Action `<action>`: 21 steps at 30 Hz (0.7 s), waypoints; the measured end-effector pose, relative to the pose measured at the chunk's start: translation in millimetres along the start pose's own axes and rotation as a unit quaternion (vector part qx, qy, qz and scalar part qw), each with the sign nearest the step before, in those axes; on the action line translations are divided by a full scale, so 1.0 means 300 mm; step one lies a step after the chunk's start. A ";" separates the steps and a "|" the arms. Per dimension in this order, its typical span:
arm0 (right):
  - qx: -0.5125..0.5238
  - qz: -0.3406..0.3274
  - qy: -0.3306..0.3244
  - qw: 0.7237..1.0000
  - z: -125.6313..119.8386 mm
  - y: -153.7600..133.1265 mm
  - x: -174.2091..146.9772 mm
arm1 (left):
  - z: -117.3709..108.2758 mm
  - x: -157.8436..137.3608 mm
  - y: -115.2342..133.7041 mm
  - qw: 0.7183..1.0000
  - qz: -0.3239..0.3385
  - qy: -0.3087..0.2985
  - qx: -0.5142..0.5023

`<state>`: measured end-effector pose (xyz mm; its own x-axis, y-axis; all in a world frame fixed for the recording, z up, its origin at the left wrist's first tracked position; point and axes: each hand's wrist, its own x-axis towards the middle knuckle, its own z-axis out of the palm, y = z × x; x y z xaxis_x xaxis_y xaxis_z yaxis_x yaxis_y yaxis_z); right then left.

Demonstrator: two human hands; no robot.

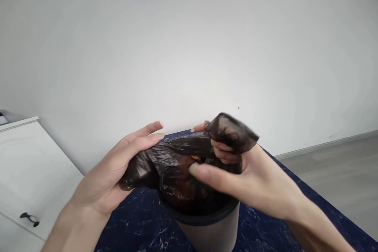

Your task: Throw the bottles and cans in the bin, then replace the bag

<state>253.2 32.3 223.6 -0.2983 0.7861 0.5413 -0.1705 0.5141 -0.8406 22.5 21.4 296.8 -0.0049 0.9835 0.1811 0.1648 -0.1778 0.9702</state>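
Observation:
A dark, thin plastic bag [181, 183] lines a light-coloured bin [211, 230] with a dark rim, and its gathered top stands above that rim. On the left side, my left hand [124, 165] is closed around a bunched part of the bag, its index finger sticking out. My right hand [236, 165] grips the opposite side, with a loose flap of plastic lying over its fingers. A small orange patch shows through the gap between folds near my right thumb. What else lies inside the bag is hidden.
The bin stands on a dark blue marbled tabletop [147, 224] in front of a white wall [189, 47]. To the left is a white cabinet [38, 169] with a black handle [29, 219]. Pale floor [345, 173] shows beyond the table's right edge.

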 end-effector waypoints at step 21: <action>-0.105 -0.104 -0.056 0.987 0.035 0.003 -0.033 | 0.160 -0.096 -0.057 0.898 0.372 -0.060 0.226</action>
<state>246.0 21.3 217.1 -0.3813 0.6186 0.6870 -0.0447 0.7299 -0.6821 67.2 -2.4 267.2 0.3737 0.6005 0.7069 0.4635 -0.7810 0.4185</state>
